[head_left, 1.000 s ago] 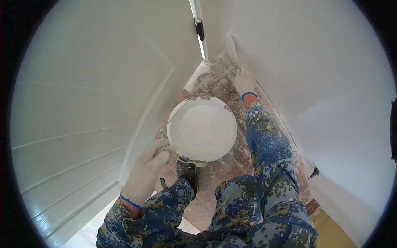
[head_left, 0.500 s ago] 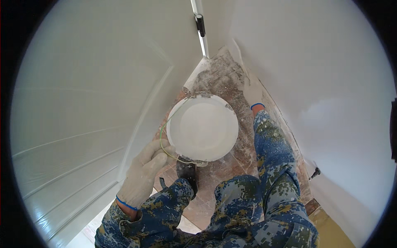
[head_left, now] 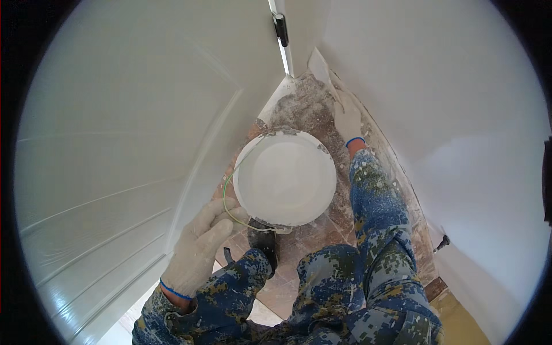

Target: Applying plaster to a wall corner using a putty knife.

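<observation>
A round bucket [head_left: 286,178] filled with smooth white paste stands in front of me, its rim smeared with dried residue. A thin green wire handle [head_left: 225,195] loops around its left side. My left hand [head_left: 201,238], in a white glove with a blue cuff, has its fingers curled around this handle beside the bucket. My right hand [head_left: 347,118], gloved the same way, reaches forward to the foot of the right wall. It grips a flat white-coated trowel [head_left: 319,64], whose blade lies near the wall's lower edge at the corner; its grip is hidden by the hand.
A pale panelled door [head_left: 132,149] with a dark handle [head_left: 280,30] rises on the left. The white wall [head_left: 460,115] closes in on the right, a small dark doorstop [head_left: 442,243] at its base. The tiled floor [head_left: 305,103] is splattered, and my dark shoe [head_left: 263,241] stands by the bucket.
The trowel blade has swung away from the right wall, showing more of its face toward the corner. My right hand has shifted slightly left. My left hand stays at the handle.
</observation>
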Demonstrator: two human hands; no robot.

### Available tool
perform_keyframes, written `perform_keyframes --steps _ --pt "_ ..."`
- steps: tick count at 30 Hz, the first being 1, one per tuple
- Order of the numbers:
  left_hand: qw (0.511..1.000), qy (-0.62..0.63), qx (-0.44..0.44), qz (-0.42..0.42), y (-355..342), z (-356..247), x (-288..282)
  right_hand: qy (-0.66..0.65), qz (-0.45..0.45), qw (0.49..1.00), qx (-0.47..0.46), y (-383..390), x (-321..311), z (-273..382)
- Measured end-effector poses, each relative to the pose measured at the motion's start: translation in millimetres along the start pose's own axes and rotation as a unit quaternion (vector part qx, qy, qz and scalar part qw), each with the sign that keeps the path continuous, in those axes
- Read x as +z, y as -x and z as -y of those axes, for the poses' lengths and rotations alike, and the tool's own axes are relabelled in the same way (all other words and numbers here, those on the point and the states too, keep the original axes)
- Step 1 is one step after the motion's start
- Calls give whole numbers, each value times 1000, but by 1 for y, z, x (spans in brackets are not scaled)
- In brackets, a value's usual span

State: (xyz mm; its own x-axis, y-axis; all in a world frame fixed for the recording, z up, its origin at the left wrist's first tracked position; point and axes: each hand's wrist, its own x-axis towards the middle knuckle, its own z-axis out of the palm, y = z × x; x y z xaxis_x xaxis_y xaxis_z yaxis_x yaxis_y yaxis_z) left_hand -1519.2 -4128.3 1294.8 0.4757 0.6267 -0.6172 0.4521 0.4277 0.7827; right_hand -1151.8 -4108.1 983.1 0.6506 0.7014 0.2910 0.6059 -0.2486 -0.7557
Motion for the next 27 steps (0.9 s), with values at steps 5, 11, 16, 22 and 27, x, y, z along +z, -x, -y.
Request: perform_keyframes --steps 5,11,16,22,27 --pt "1000 0 -14 -2 0 -1 0 11 -16 1000 -16 -2 -9 -11" --pt "999 28 -24 13 6 -8 0 -40 14 999 -11 -28 -17 -13" --pt "1000 21 -18 10 12 -6 0 -119 70 985 104 -40 -32 2" --pt "1000 1 2 12 17 -5 3 -192 95 969 124 -41 -85 73" --pt "1000 -14 10 4 21 -6 7 -216 55 966 131 -37 -109 107"
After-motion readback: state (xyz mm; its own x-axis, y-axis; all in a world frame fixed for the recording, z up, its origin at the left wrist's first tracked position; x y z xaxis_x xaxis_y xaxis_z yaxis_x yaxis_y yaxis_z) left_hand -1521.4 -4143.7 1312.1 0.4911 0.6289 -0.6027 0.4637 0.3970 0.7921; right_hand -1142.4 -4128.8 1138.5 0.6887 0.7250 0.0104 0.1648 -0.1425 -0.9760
